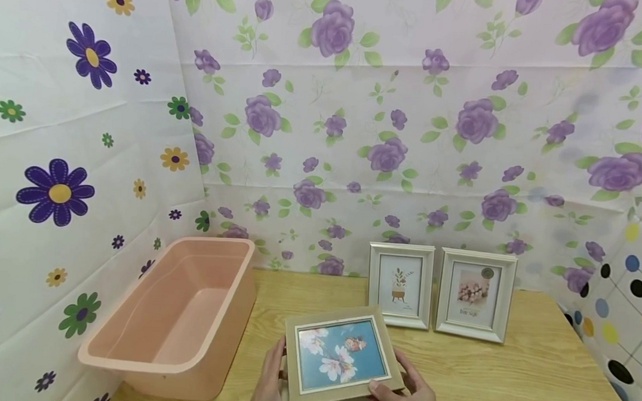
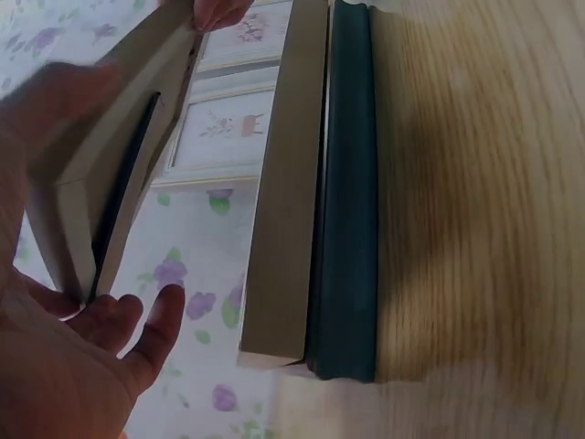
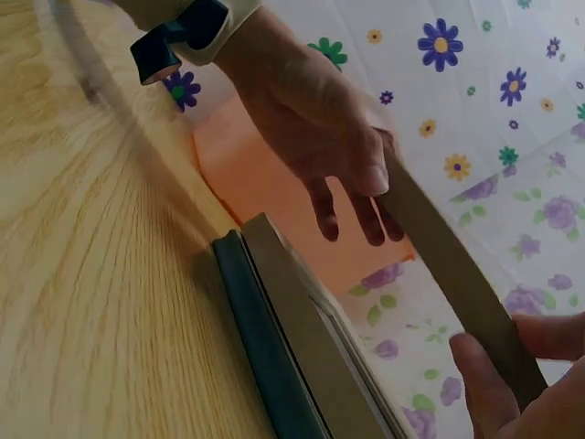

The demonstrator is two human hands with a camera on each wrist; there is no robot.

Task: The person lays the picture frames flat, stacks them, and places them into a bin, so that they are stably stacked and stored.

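Observation:
A beige picture frame (image 1: 341,357), with pink-white blossoms on blue, is held tilted between both hands. My left hand (image 1: 269,380) grips its left edge, and my right hand (image 1: 411,399) grips the lower right corner, the thumb on its front. In the left wrist view, the fingers of the left hand (image 2: 78,366) curl round the edge, and a dark strip stands out from the frame's back. Below and apart from it, another beige frame (image 2: 288,201) lies flat on a dark green frame-like object (image 2: 352,201). The held frame mostly hides this stack in the head view.
A pink plastic basin (image 1: 224,334) stands at the left of the wooden table (image 1: 550,378). Two white picture frames, one with a potted plant (image 1: 400,288) and one with pink blossoms (image 1: 475,297), stand upright at the back by the flowered wall cloth (image 1: 309,224).

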